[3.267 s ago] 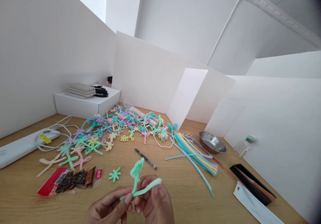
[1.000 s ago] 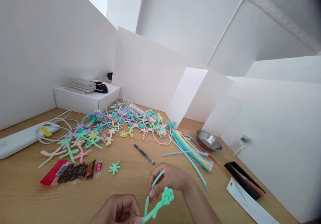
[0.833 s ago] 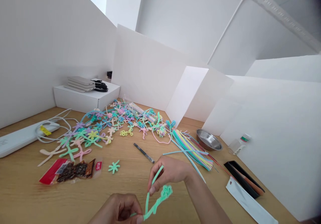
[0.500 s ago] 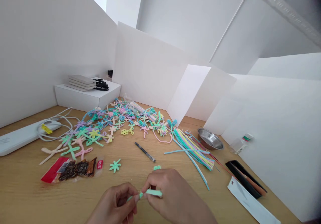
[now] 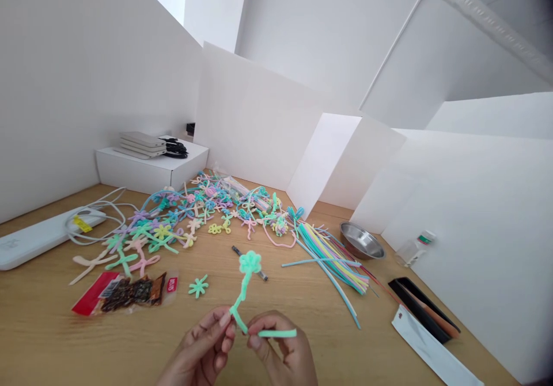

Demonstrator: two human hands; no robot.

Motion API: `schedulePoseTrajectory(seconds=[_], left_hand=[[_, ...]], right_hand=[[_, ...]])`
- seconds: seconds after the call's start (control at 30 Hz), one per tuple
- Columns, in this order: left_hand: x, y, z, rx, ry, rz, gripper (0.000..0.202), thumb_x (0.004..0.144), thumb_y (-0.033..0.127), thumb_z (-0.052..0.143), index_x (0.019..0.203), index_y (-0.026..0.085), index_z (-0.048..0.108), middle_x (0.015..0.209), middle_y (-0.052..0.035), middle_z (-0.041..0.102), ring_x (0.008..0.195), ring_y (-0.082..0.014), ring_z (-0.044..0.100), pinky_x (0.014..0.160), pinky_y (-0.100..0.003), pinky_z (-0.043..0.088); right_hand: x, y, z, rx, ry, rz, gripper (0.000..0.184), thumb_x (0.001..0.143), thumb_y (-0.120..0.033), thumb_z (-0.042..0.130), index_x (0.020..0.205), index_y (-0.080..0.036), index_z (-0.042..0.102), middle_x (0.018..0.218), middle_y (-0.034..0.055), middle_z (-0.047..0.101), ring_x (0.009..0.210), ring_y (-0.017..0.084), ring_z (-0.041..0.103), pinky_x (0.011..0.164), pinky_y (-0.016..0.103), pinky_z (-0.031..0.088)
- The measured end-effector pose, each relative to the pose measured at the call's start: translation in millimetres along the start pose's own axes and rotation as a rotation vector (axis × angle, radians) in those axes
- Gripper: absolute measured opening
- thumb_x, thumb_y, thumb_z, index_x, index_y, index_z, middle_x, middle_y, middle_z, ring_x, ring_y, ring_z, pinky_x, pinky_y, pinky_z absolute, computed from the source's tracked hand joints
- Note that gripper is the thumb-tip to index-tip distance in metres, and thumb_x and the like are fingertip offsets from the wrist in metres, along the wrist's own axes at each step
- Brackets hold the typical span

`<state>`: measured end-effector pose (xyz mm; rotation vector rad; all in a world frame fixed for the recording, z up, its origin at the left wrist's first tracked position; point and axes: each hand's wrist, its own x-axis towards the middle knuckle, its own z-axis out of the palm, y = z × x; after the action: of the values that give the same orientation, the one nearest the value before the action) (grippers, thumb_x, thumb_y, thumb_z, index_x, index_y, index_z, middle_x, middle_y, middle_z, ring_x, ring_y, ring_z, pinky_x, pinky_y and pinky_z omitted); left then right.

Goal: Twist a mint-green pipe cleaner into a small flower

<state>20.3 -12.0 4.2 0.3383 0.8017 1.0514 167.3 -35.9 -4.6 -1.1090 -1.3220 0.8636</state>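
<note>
A mint-green pipe cleaner flower (image 5: 250,262) with a twisted stem stands up between my two hands. My left hand (image 5: 201,345) pinches the stem near its lower bend. With thumb and forefinger, my right hand (image 5: 283,348) grips the loose tail of the same stem, whose free end sticks out to the right. Behind the flower head lies a dark pen (image 5: 261,274), partly covered by it. To the left, a small green pipe cleaner star (image 5: 198,286) rests on the wooden table.
Many pastel pipe cleaner shapes (image 5: 162,230) are heaped at the back left. A bundle of straight pipe cleaners (image 5: 332,253) lies right of centre, near a metal bowl (image 5: 362,241). A snack packet (image 5: 129,292), power strip (image 5: 47,237), bottle (image 5: 417,248) and black case (image 5: 421,308) surround them.
The flower head has come up from behind my right hand and now stands upright. My right hand has moved down and turned, holding the tail further along.
</note>
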Motion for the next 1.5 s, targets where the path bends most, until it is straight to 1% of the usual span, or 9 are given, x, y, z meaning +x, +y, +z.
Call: schedulePoseTrajectory(seconds=[0.13, 0.3, 0.5, 0.73, 0.93, 1.1, 1.2, 1.33, 1.5], left_hand=[[0, 1, 3.8, 0.06, -0.151, 0.014, 0.034, 0.05, 0.034, 0.09, 0.075, 0.018, 0.074, 0.057, 0.0023, 0.066, 0.047, -0.0072, 0.057, 0.038, -0.012, 0.044], [5, 2, -4.0, 0.223, -0.259, 0.086, 0.033, 0.062, 0.041, 0.082, 0.084, 0.018, 0.074, 0.062, -0.0047, 0.073, 0.055, -0.0152, 0.063, 0.043, -0.019, 0.049], [9, 9, -10.9, 0.384, -0.212, 0.173, 0.025, 0.066, 0.043, 0.078, 0.073, 0.02, 0.075, 0.058, -0.0005, 0.072, 0.054, -0.0131, 0.06, 0.048, -0.019, 0.047], [7, 5, -11.0, 0.267, -0.169, 0.089, 0.028, 0.063, 0.04, 0.082, 0.079, 0.022, 0.07, 0.059, 0.002, 0.071, 0.051, -0.0101, 0.056, 0.044, -0.017, 0.039], [10, -4, -10.5, 0.2, -0.188, 0.03, 0.036, 0.056, 0.041, 0.086, 0.074, 0.02, 0.063, 0.055, 0.0024, 0.069, 0.047, -0.0077, 0.054, 0.044, -0.015, 0.034], [14, -5, -11.3, 0.229, -0.224, 0.046, 0.031, 0.063, 0.04, 0.082, 0.08, 0.022, 0.062, 0.055, 0.0036, 0.069, 0.046, -0.0076, 0.053, 0.043, -0.015, 0.032], [15, -5, -11.9, 0.248, -0.259, 0.042, 0.031, 0.064, 0.042, 0.081, 0.077, 0.021, 0.062, 0.053, 0.0037, 0.068, 0.042, -0.0062, 0.051, 0.04, -0.014, 0.028], [17, -4, -12.9, 0.267, -0.291, 0.021, 0.033, 0.062, 0.044, 0.082, 0.076, 0.019, 0.064, 0.053, 0.0034, 0.067, 0.04, -0.0051, 0.05, 0.04, -0.015, 0.026], [16, 0, -14.2, 0.324, -0.325, -0.004, 0.035, 0.062, 0.048, 0.079, 0.07, 0.018, 0.064, 0.054, 0.0022, 0.066, 0.04, -0.0054, 0.047, 0.04, -0.016, 0.025]], right_hand=[[2, -3, 9, 0.352, 0.068, 0.13, 0.024, 0.078, -0.041, 0.069, 0.078, -0.018, 0.063, 0.076, 0.0042, 0.065, 0.058, 0.013, 0.06, 0.054, 0.024, 0.043], [5, -3, 17, 0.347, 0.027, 0.149, 0.023, 0.082, -0.041, 0.066, 0.081, -0.018, 0.062, 0.059, -0.0004, 0.061, 0.051, 0.011, 0.055, 0.052, 0.022, 0.041], [1, 1, 16, 0.093, 0.042, 0.146, 0.023, 0.079, -0.038, 0.068, 0.079, -0.015, 0.069, 0.073, 0.0064, 0.069, 0.063, 0.016, 0.062, 0.06, 0.026, 0.047], [5, 6, 10, 0.408, 0.108, 0.352, 0.026, 0.067, -0.036, 0.081, 0.076, -0.014, 0.07, 0.061, 0.0022, 0.067, 0.049, 0.009, 0.056, 0.048, 0.019, 0.04], [6, 4, 7, 0.434, 0.125, 0.351, 0.028, 0.073, -0.041, 0.075, 0.079, -0.014, 0.073, 0.065, 0.0032, 0.065, 0.055, 0.01, 0.055, 0.052, 0.019, 0.041], [4, -4, 8, 0.146, 0.127, 0.27, 0.029, 0.079, -0.042, 0.067, 0.087, -0.014, 0.073, 0.063, 0.0015, 0.059, 0.052, 0.01, 0.05, 0.051, 0.021, 0.041], [2, -8, 9, -0.129, 0.099, 0.105, 0.023, 0.087, -0.029, 0.056, 0.098, -0.018, 0.072, 0.077, 0.0046, 0.061, 0.062, 0.013, 0.055, 0.057, 0.023, 0.044], [1, -13, 7, -0.333, -0.019, -0.077, 0.033, 0.087, -0.011, 0.045, 0.106, -0.023, 0.07, 0.087, 0.0064, 0.062, 0.08, 0.017, 0.061, 0.071, 0.025, 0.047], [0, -16, -1, -0.5, -0.157, -0.152, 0.044, 0.083, -0.004, 0.041, 0.111, -0.025, 0.066, 0.086, 0.0054, 0.057, 0.079, 0.017, 0.059, 0.07, 0.025, 0.046]])
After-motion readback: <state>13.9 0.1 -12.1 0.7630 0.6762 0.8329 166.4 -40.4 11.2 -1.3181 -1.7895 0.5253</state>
